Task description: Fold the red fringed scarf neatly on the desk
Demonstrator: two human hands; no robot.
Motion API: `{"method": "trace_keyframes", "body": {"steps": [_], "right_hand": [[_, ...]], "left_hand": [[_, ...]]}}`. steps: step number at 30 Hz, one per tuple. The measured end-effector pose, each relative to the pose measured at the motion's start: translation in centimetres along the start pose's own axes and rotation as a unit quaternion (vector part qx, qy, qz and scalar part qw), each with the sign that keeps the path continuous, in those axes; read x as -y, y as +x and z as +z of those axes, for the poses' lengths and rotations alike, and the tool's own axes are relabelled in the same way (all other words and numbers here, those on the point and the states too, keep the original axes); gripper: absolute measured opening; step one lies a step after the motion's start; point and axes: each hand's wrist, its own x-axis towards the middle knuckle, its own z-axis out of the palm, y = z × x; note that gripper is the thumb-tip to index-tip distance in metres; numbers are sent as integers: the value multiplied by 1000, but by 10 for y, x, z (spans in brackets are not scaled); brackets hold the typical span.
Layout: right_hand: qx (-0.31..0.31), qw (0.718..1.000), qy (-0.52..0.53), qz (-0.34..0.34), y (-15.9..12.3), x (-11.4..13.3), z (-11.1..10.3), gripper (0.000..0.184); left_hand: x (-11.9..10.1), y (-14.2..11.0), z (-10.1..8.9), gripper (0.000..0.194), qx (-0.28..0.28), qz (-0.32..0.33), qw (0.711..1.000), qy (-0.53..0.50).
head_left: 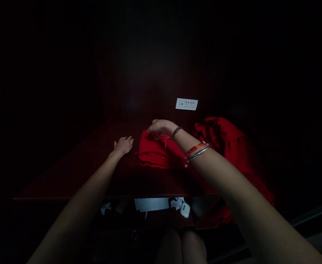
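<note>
A folded red cloth (152,156) lies on the dark wooden tabletop (94,176), in the middle of the view. Over its far left part is my right hand (161,127), wrist bent; the fingers point down and are dim, so I cannot tell if they grip the fabric. Bracelets circle my right wrist and forearm. To the left of the cloth, apart from it, my left hand (124,145) rests on the tabletop with fingers stretched out and a ring on one finger. A larger heap of red cloth (235,146) lies at the right, partly hidden behind my right forearm.
A white socket panel (186,104) is on the back wall. Below the table's front edge, a lower shelf holds a printed paper sheet (151,204), crumpled white paper (177,202) and a small white case (185,210). Red fabric hangs over the right side. Surroundings are very dark.
</note>
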Motion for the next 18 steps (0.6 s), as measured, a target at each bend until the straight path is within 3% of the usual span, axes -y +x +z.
{"method": "trace_keyframes", "body": {"steps": [3, 7, 9, 12, 15, 18], "right_hand": [[28, 998, -49, 39, 0, -11, 16, 16], [-95, 988, -100, 63, -10, -72, 20, 38], [-145, 984, -42, 93, -17, -106, 25, 55], [-160, 975, 84, 127, -24, -140, 39, 75], [-180, 954, 193, 139, -26, -146, 50, 82], [-162, 922, 311, 163, -25, -137, 50, 66]], "left_hand": [[16, 5, -2, 47, -25, -51, 998, -29], [8, 6, 2, 49, -7, 20, 997, -72], [-3, 2, 3, 53, 16, 71, 993, -94], [-16, -5, 4, 63, 52, 96, 989, -101], [-18, -8, 6, 69, 44, 96, 989, -104], [-14, -8, 9, 72, 25, 84, 989, -122]]}}
